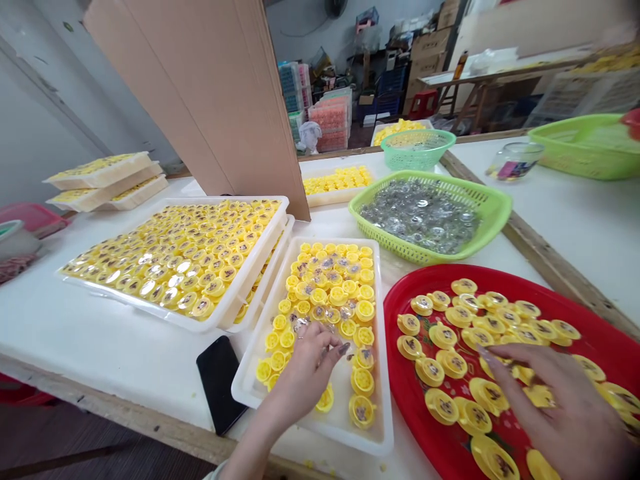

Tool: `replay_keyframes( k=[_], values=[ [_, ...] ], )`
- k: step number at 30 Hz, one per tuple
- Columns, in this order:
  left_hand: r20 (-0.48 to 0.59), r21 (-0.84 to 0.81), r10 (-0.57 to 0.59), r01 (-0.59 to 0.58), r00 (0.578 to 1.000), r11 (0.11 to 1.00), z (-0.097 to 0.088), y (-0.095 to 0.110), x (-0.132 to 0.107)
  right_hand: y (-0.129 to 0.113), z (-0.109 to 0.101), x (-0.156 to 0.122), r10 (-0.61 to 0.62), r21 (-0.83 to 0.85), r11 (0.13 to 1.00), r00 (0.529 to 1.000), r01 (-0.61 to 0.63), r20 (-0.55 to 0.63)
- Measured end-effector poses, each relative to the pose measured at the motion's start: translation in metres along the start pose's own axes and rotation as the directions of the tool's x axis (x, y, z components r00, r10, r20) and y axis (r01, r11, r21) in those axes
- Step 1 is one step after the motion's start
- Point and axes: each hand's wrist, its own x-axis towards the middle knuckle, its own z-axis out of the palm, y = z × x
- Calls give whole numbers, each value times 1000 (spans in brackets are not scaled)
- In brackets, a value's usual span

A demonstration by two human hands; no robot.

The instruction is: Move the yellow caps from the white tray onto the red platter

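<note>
My left hand (313, 360) is over the white tray (385, 420), its fingers curled into a pinch; what lies between the fingertips is too small to make out. Around it in that tray sit rows of small yellow toy cups (364, 381), some with clear discs on top. To the right, my right hand (565, 393) is above the red tray (400, 387). Its thumb and forefinger come together at the edge of a yellow toy cup (477, 338) with a picture on its face. Many similar cups lie flat around that hand.
A green basket (493, 230) of clear discs stands behind the trays. At left are stacked trays (287, 207) full of yellow cups, a cardboard sheet (200, 87) and a black phone (220, 383). Farther back are a mint basket (417, 157) and a jar (515, 162).
</note>
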Motion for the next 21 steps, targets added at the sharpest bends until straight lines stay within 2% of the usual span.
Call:
replay_keyframes(
  k=[2,4,6,9,11,13,14,16,18,19,21],
  values=[
    [90,-163,-3,17,996,987,-10,3,-1,-39,-1,2,13,197,979,985,-48,173],
    [187,-292,1,55,982,955,-14,6,-1,-72,4,5,27,370,913,929,-174,370],
    [254,-386,8,94,967,918,-14,10,-2,-99,12,8,-54,523,810,855,-264,516],
    [307,-472,35,121,951,873,-9,17,-5,-122,22,12,-175,642,659,751,-391,637],
    [308,-483,63,99,949,870,-6,20,-7,-125,26,11,-212,657,612,709,-440,673],
    [222,-396,69,25,973,918,-3,21,-8,-121,27,9,-187,645,582,690,-496,699],
    [148,-292,63,-18,987,956,-1,20,-7,-116,27,7,-157,634,555,681,-539,716],
    [-8,47,68,-67,998,997,2,17,-3,-105,27,4,-84,614,477,663,-629,744],
    [-85,350,91,-56,992,935,5,13,4,-95,27,2,-21,596,423,650,-683,760],
    [-97,443,102,-48,990,895,6,12,8,-91,27,1,9,593,424,658,-685,753],
    [-101,520,111,-43,989,853,9,10,15,-86,26,-1,63,593,478,698,-648,713]
  ],
)
